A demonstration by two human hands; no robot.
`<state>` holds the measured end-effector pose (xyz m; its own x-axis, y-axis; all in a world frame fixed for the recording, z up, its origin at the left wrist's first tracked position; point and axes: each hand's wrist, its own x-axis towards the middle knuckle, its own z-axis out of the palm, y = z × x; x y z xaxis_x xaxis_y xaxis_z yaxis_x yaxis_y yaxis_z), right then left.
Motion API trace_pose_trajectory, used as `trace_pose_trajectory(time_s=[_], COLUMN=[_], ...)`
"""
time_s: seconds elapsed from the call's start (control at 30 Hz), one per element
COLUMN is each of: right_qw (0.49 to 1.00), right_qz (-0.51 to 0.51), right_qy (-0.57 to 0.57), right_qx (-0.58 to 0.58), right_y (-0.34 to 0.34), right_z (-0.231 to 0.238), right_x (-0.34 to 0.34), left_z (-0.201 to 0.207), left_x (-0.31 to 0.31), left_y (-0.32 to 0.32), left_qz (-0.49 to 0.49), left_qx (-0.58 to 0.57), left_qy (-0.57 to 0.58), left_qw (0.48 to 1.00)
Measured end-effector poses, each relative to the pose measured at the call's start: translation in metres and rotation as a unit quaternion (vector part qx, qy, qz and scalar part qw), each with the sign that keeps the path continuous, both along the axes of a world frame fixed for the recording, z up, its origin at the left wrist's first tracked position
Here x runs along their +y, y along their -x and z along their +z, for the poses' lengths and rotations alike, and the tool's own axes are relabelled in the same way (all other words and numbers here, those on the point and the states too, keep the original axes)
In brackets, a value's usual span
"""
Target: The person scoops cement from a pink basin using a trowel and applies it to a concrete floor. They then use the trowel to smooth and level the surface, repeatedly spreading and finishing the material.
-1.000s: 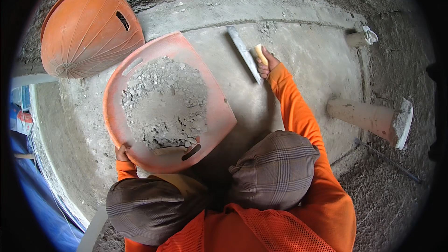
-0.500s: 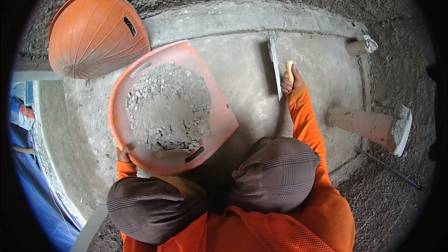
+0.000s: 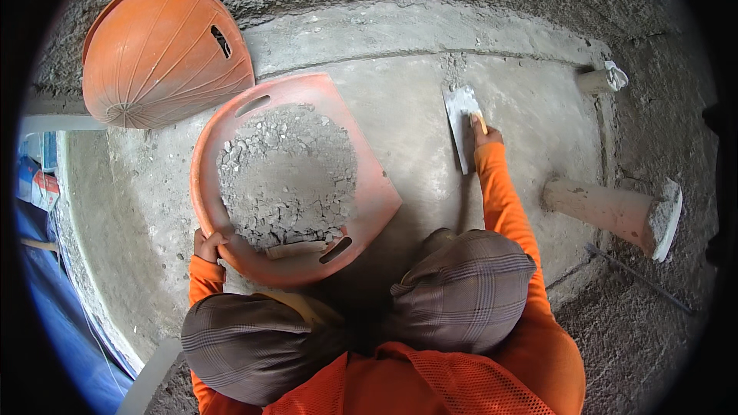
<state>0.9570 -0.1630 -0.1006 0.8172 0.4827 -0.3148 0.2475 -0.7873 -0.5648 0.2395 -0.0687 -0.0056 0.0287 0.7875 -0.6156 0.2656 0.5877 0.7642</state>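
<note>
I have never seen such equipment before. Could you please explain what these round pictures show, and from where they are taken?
No machine is here, only a person working bare-handed. A camera worn on the head looks down; its wide lens bends straight edges. The checked shapes below are the person's knees. The left hand holds the rim of an orange pan containing grey rubble. The right hand has its grip on the pale handle of a flat trowel, over the grey floor; I cannot tell whether it touches. A second orange pan, ribbed outside showing, is at the upper left.
</note>
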Motion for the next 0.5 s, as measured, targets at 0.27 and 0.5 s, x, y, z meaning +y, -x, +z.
trace_pose_trajectory(time_s=[0.27,0.5], right_qw=[0.99,0.979], right_qz=[-0.059,-0.042], right_qy=[-0.084,-0.181], right_qx=[0.094,0.086], right_y=[-0.043,-0.003], right_z=[-0.036,-0.049], right_x=[0.075,0.056], left_z=[0.01,-0.002], left_x=[0.017,0.01], left_y=[-0.01,0.009], left_qz=[-0.047,-0.078], left_qx=[0.031,-0.083], left_qy=[0.044,0.021], left_qw=[0.997,0.993])
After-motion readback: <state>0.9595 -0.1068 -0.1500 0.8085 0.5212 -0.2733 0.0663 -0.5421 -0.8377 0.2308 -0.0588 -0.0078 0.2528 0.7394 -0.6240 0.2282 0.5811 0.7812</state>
